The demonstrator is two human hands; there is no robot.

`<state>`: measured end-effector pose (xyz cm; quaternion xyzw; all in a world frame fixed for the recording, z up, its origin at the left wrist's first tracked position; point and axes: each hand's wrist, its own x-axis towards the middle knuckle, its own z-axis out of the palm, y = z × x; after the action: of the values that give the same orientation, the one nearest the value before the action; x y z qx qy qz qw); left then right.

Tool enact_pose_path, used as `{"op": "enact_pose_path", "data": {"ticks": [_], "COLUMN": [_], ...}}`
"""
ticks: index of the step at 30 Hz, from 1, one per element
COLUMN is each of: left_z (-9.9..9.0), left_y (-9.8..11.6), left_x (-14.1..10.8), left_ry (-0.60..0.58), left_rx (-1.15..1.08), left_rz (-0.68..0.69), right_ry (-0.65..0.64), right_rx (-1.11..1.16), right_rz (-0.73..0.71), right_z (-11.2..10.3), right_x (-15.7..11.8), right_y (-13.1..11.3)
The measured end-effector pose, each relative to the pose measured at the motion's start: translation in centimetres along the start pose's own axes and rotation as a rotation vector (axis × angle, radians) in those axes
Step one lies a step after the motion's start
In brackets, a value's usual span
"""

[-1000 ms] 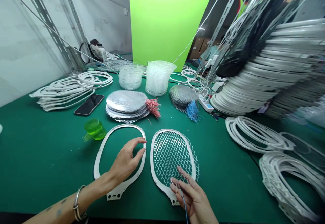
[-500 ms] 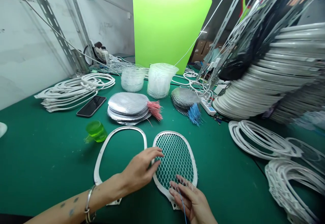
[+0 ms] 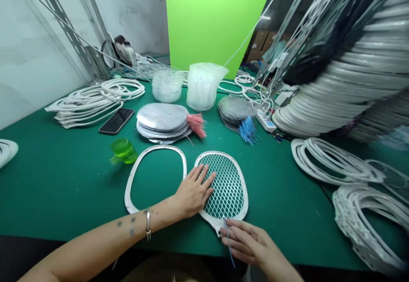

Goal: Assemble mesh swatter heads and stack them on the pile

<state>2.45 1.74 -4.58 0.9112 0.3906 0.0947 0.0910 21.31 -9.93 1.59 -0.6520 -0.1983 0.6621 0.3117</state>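
Observation:
My left hand (image 3: 194, 191) lies flat, fingers spread, on the left side of a white racket-shaped frame (image 3: 243, 184) filled with silvery diamond mesh (image 3: 225, 184). At that frame's narrow lower end is my right hand (image 3: 246, 241), its fingers stretched out and loosely apart. A thin blue wire (image 3: 229, 246) runs down from the mesh's lower edge across these fingers; no firm grip on it shows. To the left, a second white frame (image 3: 128, 188) has no mesh, and my left forearm covers its lower end.
Behind the frames lie a mesh stack with red wires (image 3: 162, 118) and another with blue wires (image 3: 234, 111). A green cup (image 3: 124, 150) and a phone (image 3: 116, 121) are on the left. White frames (image 3: 332, 162) and a tall leaning stack (image 3: 345, 86) stand at right.
My left hand has come down from above the frame's edge and now rests flat on the mesh. My right hand has moved slightly right, off the mesh. The camera view has tilted downward.

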Motion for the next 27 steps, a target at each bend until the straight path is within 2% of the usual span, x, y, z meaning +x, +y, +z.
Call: {"op": "enact_pose_path", "data": {"ticks": [2, 3, 5, 7, 9, 11, 14, 16, 18, 20, 24, 27], "left_z": [-0.2, -0.2, -0.1, 0.2, 0.2, -0.2, -1.7, -2.8, -3.3, -2.9, -0.9, -0.2], "left_y": [0.1, 0.2, 0.2, 0.1, -0.1, -0.1, 0.7, 2.1, 3.9, 5.6, 7.2, 7.0], "left_x": [0.0, 0.0, 0.0, 0.1, 0.2, 0.3, -0.6, -1.9, -3.7, -5.3, -7.4, -7.8], "left_ry": [-0.010, -0.013, -0.018, -0.031, -0.057, -0.076, -0.013, 0.015, -0.026, -0.066, -0.028, 0.084], "left_rx": [0.012, 0.011, -0.001, -0.013, -0.024, -0.051, -0.114, -0.165, -0.198, -0.208, -0.223, -0.272], "left_rz": [-0.002, -0.001, -0.001, -0.001, -0.009, -0.020, -0.010, 0.174, 0.419, 0.543, 0.559, 0.558], "right_ry": [0.016, 0.056, 0.128, 0.013, -0.208, -0.352, -0.383, -0.401, -0.421, -0.418, -0.435, -0.512], "right_rx": [-0.383, -0.562, -0.860, -1.150, -1.392, -1.526, -1.574, -1.579, -1.593, -1.600, -1.568, -1.548], "right_rz": [-0.113, -0.232, -0.566, -0.859, -0.995, -0.990, -0.924, -0.915, -0.921, -0.927, -0.902, -0.872], "right_z": [-1.3, -1.8, -2.2, -1.9, -1.4, -1.1, -1.2, -1.4, -1.5, -1.6, -1.6, -1.8], "right_x": [-0.7, -0.6, 0.8, 3.2, 5.9, 7.9, 9.3, 9.3, 9.1, 8.9, 8.9, 9.1], "right_y": [-1.4, -2.2, -3.6, -4.5, -4.6, -4.2, -3.5, -3.4, -3.4, -3.6, -4.0, -4.4]}}
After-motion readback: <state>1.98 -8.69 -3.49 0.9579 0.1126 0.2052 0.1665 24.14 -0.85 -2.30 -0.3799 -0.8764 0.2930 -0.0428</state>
